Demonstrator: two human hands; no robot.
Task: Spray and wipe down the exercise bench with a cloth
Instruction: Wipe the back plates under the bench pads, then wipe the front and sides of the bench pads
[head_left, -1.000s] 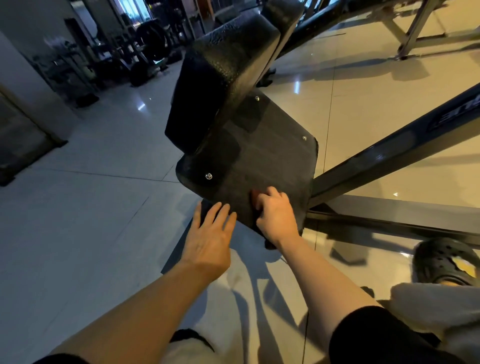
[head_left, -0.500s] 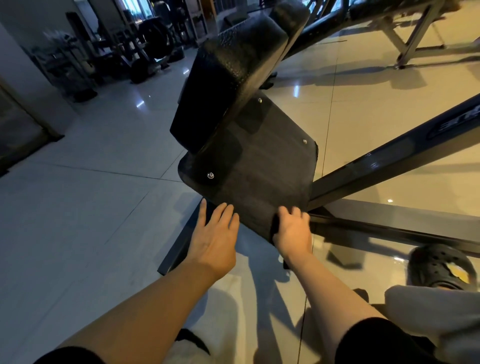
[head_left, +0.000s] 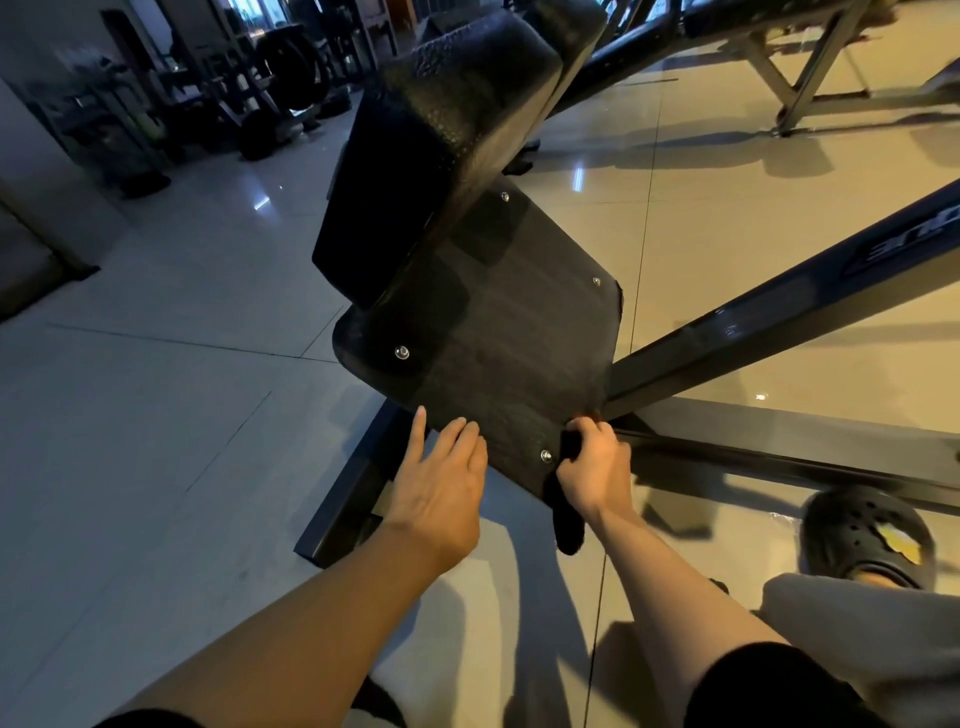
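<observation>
The exercise bench shows a flat black textured plate with bolts, and a thick black pad rising above it. My right hand grips a dark cloth against the plate's near right corner; the cloth hangs down below the hand. My left hand lies flat with straight fingers at the plate's near edge, fingertips touching it. No spray bottle is in view.
A dark steel frame beam runs up to the right, and a base bar lies on the tiled floor. A dark clog is at lower right. Gym racks and weights stand at the back left.
My right hand slid with the cloth from the plate's near middle to its near right corner. My left hand stayed at the near edge. The view shifted slightly.
</observation>
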